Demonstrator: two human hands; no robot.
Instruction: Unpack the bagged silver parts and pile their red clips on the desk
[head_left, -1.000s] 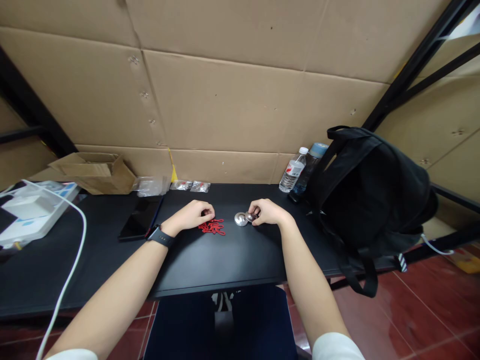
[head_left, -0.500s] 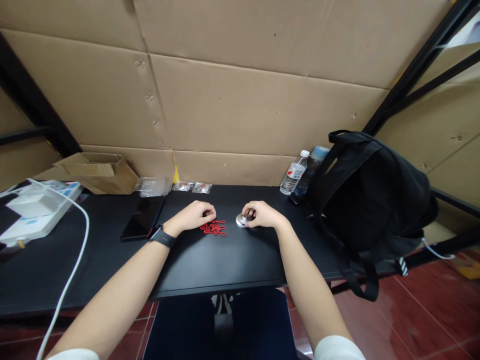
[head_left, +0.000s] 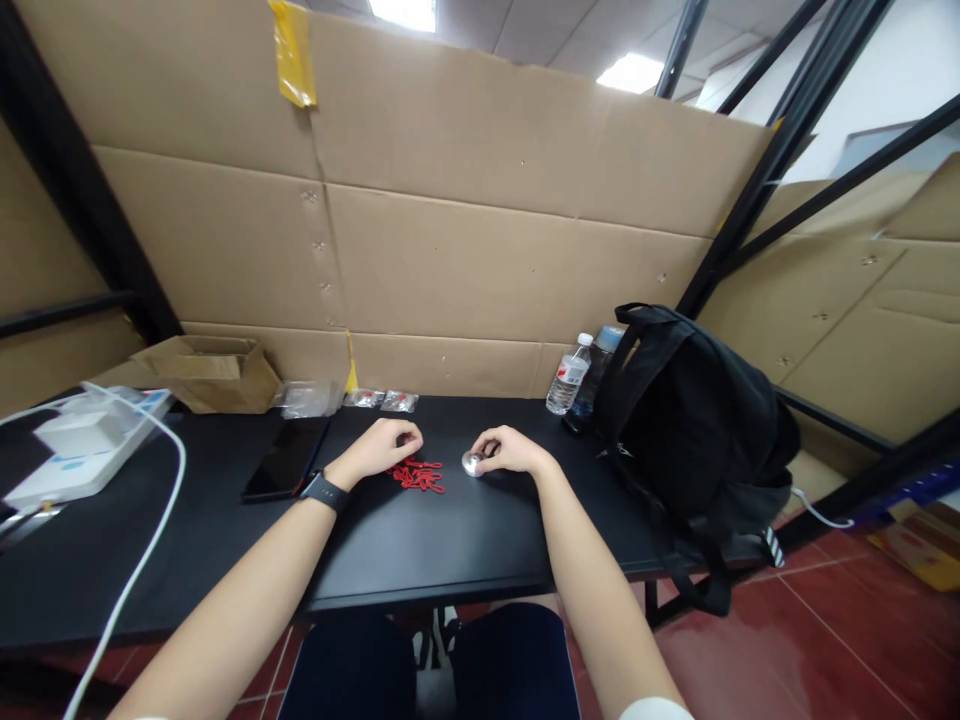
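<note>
My right hand [head_left: 505,450] has its fingers closed round a small round silver metal piece [head_left: 472,463], low over the black table. The shiny face of the piece points left, and the fingers hide its far side. Left of it on the table lies a loose heap of red cord loops [head_left: 420,476]. Against the heap's upper left edge rests my left hand [head_left: 381,446], with a dark watch at the wrist. Its thumb and fingers are curled together; whatever they may hold is hidden.
Behind the hands are small clear packets [head_left: 398,401], plastic bags [head_left: 307,399] and an open cardboard box [head_left: 214,375]. A dark tablet-like slab [head_left: 283,460] and a white power strip [head_left: 94,455] with cables lie left. Bottles [head_left: 569,375] and a black backpack [head_left: 697,430] stand right.
The head view has tipped upward, so ceiling lights now show above the cardboard. The silver piece has turned slightly in my right hand. My left hand stays beside the red cords.
</note>
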